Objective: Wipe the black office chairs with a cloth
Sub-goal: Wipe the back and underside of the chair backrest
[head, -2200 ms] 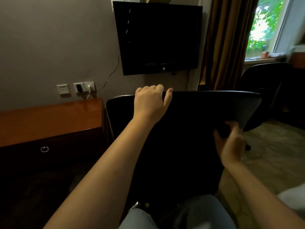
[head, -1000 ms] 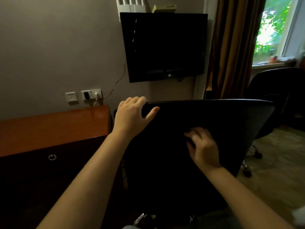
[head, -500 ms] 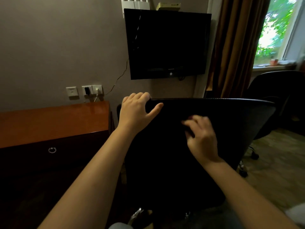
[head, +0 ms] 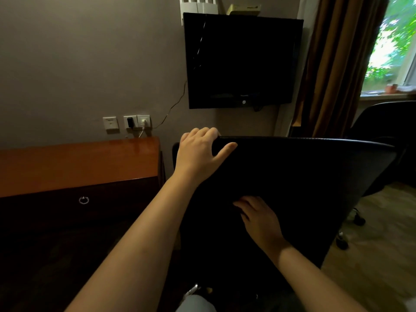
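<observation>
Gripping the top edge of the black padded office chair back (head: 315,172) with left hand (head: 198,154), resting right hand (head: 261,219) lower on it, grasp there too dark to tell.

Two black chairs (head: 292,172) (head: 387,122), two hands (head: 198,154) (head: 261,219), one television (head: 243,59), three wall sockets (head: 130,122), one desk (head: 78,163).

The black backrest (head: 315,176) blocks the middle, with only a narrow gap between its left edge and the wooden desk (head: 78,163). Air is open above its top edge up to the wall-mounted television (head: 240,59). Bare floor (head: 382,244) lies open to its right, short of the second office chair (head: 387,122).
</observation>
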`<state>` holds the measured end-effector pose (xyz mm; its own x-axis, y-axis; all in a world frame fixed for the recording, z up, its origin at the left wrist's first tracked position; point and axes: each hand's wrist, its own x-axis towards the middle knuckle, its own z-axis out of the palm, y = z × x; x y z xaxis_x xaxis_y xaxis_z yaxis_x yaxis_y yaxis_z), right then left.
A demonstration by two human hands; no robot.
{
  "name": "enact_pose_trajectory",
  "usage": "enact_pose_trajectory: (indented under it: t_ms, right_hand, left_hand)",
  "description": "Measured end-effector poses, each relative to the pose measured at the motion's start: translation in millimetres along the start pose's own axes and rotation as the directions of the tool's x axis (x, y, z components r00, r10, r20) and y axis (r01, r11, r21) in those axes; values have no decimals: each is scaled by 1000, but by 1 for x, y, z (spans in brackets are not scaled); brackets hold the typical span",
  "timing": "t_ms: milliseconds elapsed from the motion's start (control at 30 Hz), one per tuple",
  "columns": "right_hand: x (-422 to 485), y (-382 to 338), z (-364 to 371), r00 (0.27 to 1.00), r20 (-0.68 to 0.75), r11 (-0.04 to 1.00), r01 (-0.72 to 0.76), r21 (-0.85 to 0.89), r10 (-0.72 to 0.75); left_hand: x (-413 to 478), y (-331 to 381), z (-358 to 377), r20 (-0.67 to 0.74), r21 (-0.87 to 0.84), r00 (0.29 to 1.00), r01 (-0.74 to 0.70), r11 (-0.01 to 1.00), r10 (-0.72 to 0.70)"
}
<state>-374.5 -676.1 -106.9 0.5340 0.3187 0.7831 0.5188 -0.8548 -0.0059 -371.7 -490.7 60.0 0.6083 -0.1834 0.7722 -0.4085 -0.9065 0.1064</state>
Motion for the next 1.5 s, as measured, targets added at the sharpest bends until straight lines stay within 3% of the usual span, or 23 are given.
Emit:
enact_pose_trajectory:
  t_ms: [100, 167, 267, 367, 467, 533, 667, 800, 933, 1000, 1067, 1167, 1233, 1300, 1400, 1500]
  right_hand:
    - [0, 0, -4, 991, 137, 1000, -2, -19, 5]
    - [7, -1, -11, 994, 111, 999, 25, -41, -21]
    - [32, -7, -40, 994, -105, 997, -11, 79, 19]
    - [66, -18, -85, 924, -369, 983, -38, 180, 103]
    - [79, -23, -100, 887, -453, 984, -2, 176, 83]
    - [69, -17, -80, 928, -366, 987, -6, 163, 66]
    - [21, 0, -21, 998, -17, 997, -62, 42, 63]
    - [-9, 3, -7, 985, 154, 996, -84, 27, 79]
    - [-14, -1, -11, 910, 394, 986, -161, 39, 133]
    - [-11, -1, -15, 891, 427, 977, -203, 71, 154]
    - [2, -2, -25, 916, 352, 970, -231, 71, 192]
    - [36, -10, -56, 978, 25, 966, -210, 151, 209]
    - [54, -18, -81, 959, -203, 969, -159, 191, 197]
    - [66, -22, -98, 927, -321, 970, -131, 204, 192]
    - [64, -20, -83, 923, -363, 985, -72, 156, 125]
    - [33, -7, -35, 970, -244, 1000, 4, 30, 4]
  left_hand:
    - [0, 2, -3, 19, -5, 1000, 7, 1000, -7]
    - [-2, 4, -3, 18, -2, 1000, 14, 1000, -14]
    - [-3, 7, -2, 13, -8, 1000, 19, 1000, -19]
    - [-2, 8, -2, 15, -10, 1000, 11, 1000, -11]
    - [-1, 8, 1, 4, -14, 1000, 5, 1000, -5]
    - [-1, 9, 4, -24, -12, 1000, 12, 1000, -13]
    - [0, 10, 4, -39, -1, 999, 18, 1000, -18]
    - [-3, 11, 4, -37, -5, 999, 12, 1000, -12]
    - [-4, 12, 1, -19, -3, 1000, 9, 1000, -9]
    - [-4, 13, 0, -15, 0, 1000, 9, 1000, -9]
    - [-4, 14, 1, -20, 11, 1000, 16, 1000, -16]
    - [-5, 16, 3, -24, 19, 1000, 17, 1000, -17]
    - [-4, 16, 3, -18, 20, 1000, 14, 1000, -14]
    - [-4, 16, 2, -24, 17, 1000, 7, 1000, -7]
    - [-3, 16, 4, -40, 23, 999, 6, 1000, -5]
    - [-1, 16, 5, -43, 38, 999, 18, 999, -17]
